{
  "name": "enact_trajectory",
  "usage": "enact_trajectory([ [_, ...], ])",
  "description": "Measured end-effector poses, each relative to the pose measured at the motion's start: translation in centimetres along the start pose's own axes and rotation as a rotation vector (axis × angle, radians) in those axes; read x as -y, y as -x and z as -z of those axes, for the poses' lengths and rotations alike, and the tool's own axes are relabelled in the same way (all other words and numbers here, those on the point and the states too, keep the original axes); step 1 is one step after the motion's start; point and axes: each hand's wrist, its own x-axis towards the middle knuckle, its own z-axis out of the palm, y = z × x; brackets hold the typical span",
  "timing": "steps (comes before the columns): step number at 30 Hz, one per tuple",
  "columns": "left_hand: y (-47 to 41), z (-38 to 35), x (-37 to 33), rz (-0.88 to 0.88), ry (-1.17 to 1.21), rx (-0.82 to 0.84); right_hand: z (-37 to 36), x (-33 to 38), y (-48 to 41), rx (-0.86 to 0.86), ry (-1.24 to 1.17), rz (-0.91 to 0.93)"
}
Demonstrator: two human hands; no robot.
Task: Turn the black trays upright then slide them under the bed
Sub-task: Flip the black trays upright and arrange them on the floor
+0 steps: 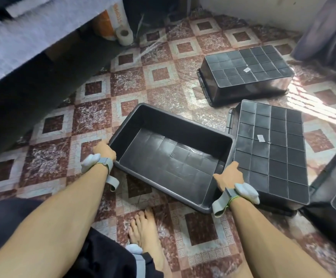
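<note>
Your bare foot (145,233) on patterned tile floor (159,75) | left hand (104,151), right hand (226,177) grip upright black tray (173,157) between them | overturned tray (269,149) just right of right hand | bed (23,57) beyond left hand

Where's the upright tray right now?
Head view, centre: upright tray, held by left hand and right hand, bed on its left, upside-down tray on its right.

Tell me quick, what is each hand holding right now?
Left hand: grips the left rim of the upright black rectangular plastic tray.
Right hand: grips the same tray's near right rim.
</note>
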Motion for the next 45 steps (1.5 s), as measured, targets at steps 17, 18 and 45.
enact_trajectory([
  [17, 7.7, -1.0, -14.9, -0.353, -0.082, 0.192, 6.9, -2.3, -3.2, -0.043, 0.041, 0.102],
  [18, 8.9, -1.8, -16.8, -0.42, -0.078, 0.223, 7.9, -2.9, -3.8, -0.061, 0.046, 0.102],
  [45, 19.0, -14.3, -38.0, -0.646, -0.095, 0.397, 16.3, -11.7, -17.6, -0.21, -0.419, -0.29],
])
